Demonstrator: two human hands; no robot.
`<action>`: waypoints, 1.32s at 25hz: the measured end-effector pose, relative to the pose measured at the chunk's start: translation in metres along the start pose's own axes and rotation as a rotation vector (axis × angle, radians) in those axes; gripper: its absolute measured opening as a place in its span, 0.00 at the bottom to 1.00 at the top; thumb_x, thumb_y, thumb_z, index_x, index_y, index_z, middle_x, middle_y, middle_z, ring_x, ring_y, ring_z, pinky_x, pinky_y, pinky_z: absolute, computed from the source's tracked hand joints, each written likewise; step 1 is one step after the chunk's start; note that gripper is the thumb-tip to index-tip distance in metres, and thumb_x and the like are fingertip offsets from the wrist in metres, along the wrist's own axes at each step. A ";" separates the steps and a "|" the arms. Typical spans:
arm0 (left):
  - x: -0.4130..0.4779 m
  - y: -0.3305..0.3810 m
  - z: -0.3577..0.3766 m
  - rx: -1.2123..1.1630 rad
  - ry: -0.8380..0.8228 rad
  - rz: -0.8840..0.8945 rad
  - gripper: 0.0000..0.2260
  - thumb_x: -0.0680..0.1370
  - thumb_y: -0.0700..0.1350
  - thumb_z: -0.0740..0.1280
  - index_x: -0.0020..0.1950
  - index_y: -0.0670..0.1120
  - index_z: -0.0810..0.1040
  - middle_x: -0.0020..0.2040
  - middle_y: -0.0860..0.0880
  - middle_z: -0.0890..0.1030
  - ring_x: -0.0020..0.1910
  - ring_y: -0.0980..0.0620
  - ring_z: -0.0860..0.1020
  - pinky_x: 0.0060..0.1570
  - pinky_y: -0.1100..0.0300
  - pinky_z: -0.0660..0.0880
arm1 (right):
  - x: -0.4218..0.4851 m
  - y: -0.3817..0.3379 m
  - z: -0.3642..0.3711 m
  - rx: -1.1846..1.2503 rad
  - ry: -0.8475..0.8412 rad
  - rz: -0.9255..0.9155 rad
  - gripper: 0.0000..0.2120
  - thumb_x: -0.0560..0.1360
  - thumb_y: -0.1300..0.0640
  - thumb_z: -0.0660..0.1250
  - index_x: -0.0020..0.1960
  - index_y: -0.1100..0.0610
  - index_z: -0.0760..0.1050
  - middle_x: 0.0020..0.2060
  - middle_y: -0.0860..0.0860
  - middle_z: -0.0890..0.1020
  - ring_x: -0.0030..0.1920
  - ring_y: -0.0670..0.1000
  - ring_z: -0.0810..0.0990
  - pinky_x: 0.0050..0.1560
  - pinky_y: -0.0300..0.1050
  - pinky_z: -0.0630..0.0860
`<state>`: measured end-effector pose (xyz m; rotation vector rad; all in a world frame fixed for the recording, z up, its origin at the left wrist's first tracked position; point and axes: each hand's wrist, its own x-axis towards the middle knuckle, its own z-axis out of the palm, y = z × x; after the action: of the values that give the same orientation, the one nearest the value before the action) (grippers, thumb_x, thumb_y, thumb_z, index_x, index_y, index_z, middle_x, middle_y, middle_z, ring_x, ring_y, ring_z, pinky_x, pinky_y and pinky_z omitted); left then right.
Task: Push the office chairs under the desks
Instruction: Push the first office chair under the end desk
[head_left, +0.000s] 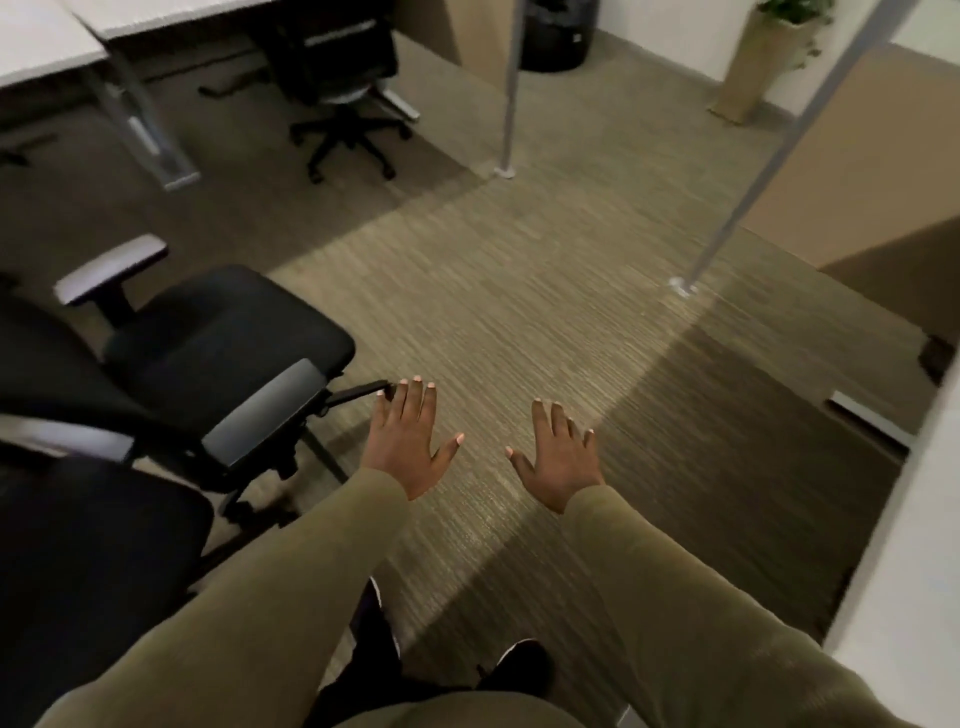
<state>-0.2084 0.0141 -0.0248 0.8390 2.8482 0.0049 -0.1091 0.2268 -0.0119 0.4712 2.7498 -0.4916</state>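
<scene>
An office floor of striped beige-brown carpet (519, 291) fills the head view, with a white surface (156, 15) along the top left edge and two slim metal poles (511, 88) standing to the right of it. One black office chair, the far chair (337, 78), sits tucked in at that surface, its wheeled base showing below. The near chair (228, 332) stands out in the open at the left, well apart from the surface, its seat and grey armrests turned toward the middle of the room. A further black chair (93, 545) shows only in part at the lower left, just beside it.

The left hand (410, 441) and the right hand (558, 457) are both stretched forward over the carpet, fingers straight and spread, grasping nothing. The left fingertips lie near a lever under the near chair's seat; whether they touch it I cannot tell.

By my reading one chair is done and the near chair is the job in hand, with no push begun. The next move likely calls for turning left, laying both palms on its backrest or armrests, and rolling it toward the surface.

As for containers, a dark bin (556, 36) stands at the top, its contents hidden, and a tall tan planter (753, 67) at the top right holds a green plant (795, 10)
</scene>
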 end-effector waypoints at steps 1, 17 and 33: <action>-0.004 -0.016 0.001 -0.019 0.001 -0.049 0.39 0.80 0.68 0.42 0.82 0.42 0.46 0.83 0.42 0.49 0.81 0.43 0.46 0.79 0.41 0.43 | 0.011 -0.016 0.002 -0.022 -0.014 -0.044 0.40 0.80 0.35 0.52 0.81 0.53 0.39 0.80 0.60 0.48 0.79 0.62 0.52 0.76 0.66 0.48; -0.108 -0.360 0.015 -0.524 0.280 -0.917 0.18 0.82 0.56 0.60 0.65 0.45 0.74 0.63 0.43 0.73 0.64 0.42 0.71 0.66 0.44 0.66 | 0.146 -0.405 0.073 -0.248 -0.161 -0.653 0.37 0.79 0.36 0.57 0.80 0.56 0.54 0.78 0.56 0.61 0.77 0.57 0.60 0.76 0.58 0.57; -0.075 -0.592 -0.166 -1.299 0.798 -1.038 0.24 0.74 0.51 0.73 0.66 0.43 0.73 0.57 0.49 0.81 0.57 0.49 0.81 0.52 0.58 0.80 | 0.126 -0.625 0.055 0.090 -0.028 -1.053 0.27 0.74 0.47 0.71 0.66 0.58 0.66 0.56 0.56 0.76 0.53 0.58 0.79 0.49 0.56 0.79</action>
<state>-0.4923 -0.5171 0.1202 -1.0468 2.4929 2.0275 -0.4387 -0.3157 0.0687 -1.0211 2.7412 -0.8170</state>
